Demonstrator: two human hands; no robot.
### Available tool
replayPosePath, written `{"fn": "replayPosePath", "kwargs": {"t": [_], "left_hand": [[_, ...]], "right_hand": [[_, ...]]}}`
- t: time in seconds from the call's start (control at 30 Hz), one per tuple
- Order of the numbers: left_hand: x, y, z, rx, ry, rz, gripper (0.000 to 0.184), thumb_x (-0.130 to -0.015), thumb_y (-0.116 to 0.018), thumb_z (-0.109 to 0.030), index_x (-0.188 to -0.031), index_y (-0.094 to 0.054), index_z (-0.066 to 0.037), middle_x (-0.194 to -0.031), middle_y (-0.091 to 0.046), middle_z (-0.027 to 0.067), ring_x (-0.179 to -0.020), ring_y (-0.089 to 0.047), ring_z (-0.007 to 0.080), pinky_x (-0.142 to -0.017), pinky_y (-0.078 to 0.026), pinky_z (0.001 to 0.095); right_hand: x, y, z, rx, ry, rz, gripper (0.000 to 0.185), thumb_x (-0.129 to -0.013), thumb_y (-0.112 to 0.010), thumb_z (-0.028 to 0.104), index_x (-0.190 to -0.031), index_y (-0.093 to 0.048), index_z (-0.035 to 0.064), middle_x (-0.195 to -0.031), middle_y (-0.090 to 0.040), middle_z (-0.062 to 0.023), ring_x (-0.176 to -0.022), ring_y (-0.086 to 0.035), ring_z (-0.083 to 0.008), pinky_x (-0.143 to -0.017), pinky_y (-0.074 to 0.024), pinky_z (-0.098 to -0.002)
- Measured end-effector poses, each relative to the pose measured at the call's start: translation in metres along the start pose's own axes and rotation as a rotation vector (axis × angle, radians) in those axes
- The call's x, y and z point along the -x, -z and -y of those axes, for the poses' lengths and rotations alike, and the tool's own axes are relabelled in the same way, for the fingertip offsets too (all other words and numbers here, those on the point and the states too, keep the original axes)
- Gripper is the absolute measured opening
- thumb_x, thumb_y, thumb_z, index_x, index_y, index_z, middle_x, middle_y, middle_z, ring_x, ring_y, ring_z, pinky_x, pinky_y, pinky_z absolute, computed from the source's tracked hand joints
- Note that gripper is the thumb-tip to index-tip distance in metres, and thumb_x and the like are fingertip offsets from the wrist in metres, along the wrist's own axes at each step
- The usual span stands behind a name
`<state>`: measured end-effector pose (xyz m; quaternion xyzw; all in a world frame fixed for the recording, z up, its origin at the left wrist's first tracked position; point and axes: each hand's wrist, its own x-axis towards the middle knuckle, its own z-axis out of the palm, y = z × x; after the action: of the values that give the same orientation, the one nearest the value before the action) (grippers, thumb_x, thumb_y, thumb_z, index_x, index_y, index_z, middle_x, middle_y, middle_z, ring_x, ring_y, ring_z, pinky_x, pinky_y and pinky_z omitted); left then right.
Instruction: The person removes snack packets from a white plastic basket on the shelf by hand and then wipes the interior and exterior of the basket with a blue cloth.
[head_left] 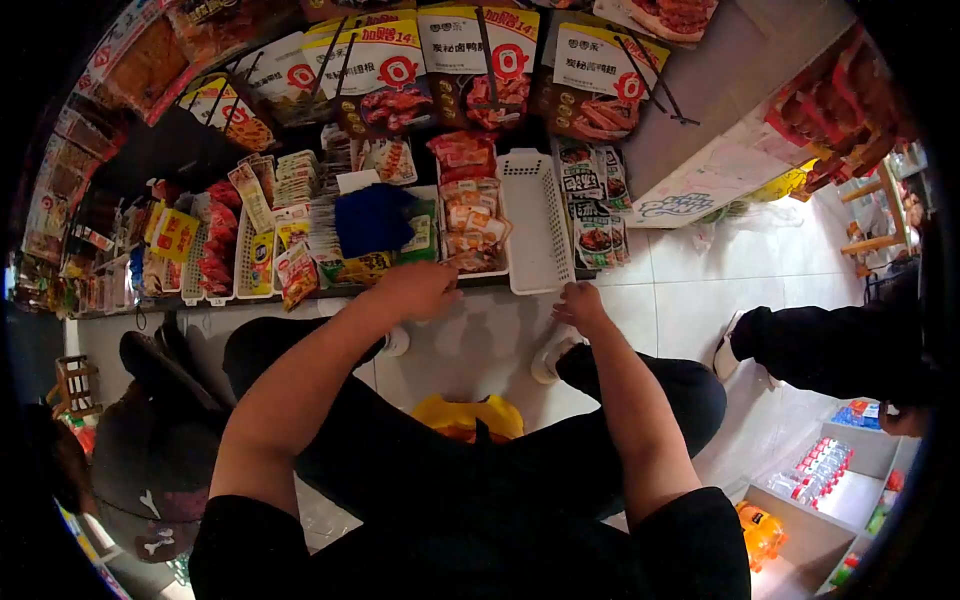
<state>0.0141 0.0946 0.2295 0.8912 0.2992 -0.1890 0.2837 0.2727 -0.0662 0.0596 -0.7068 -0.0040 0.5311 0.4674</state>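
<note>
My left hand (417,290) is at the front edge of the shelf, near a basket of orange and red snack packets (472,215); its fingers look curled, and what they may hold is hidden. My right hand (580,305) has its fingers at the front right corner of an empty white perforated basket (535,215); whether they grip the rim is unclear. A dark blue cloth-like item (372,220) lies over packets left of the orange ones. Green and black packets (598,205) stand right of the white basket.
Large snack pouches (490,70) hang behind the baskets. A yellow object (468,415) is on the floor between my legs. One person crouches at the left (150,450); another person's leg (820,345) is at the right. Bottles (820,470) stand in a lower-right shelf.
</note>
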Motion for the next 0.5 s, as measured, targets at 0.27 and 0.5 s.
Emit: {"fn": "replayPosePath", "kwargs": {"t": [0.27, 0.5], "left_hand": [[0.006, -0.003, 0.002, -0.002, -0.101, -0.049, 0.041, -0.086, -0.051, -0.030, -0.121, -0.047, -0.009, -0.092, -0.062, 0.0163, -0.086, -0.059, 0.0333, -0.074, -0.047, 0.0460], [0.014, -0.014, 0.003, -0.036, -0.123, -0.071, 0.049, -0.086, -0.052, -0.031, -0.128, -0.042, -0.009, -0.096, -0.062, 0.0170, -0.090, -0.059, 0.0336, -0.077, -0.046, 0.0438]], "right_hand": [[0.031, 0.019, -0.012, -0.139, -0.096, 0.078, 0.035, -0.085, -0.053, 0.022, -0.108, -0.049, -0.0043, -0.090, -0.059, -0.0176, -0.069, -0.061, -0.0281, -0.058, -0.0547, -0.0383], [0.102, 0.019, -0.023, -0.125, -0.154, -0.046, 0.034, -0.087, -0.049, 0.017, -0.110, -0.048, -0.0077, -0.096, -0.057, -0.0205, -0.082, -0.062, -0.0300, -0.072, -0.0554, -0.0371]]}}
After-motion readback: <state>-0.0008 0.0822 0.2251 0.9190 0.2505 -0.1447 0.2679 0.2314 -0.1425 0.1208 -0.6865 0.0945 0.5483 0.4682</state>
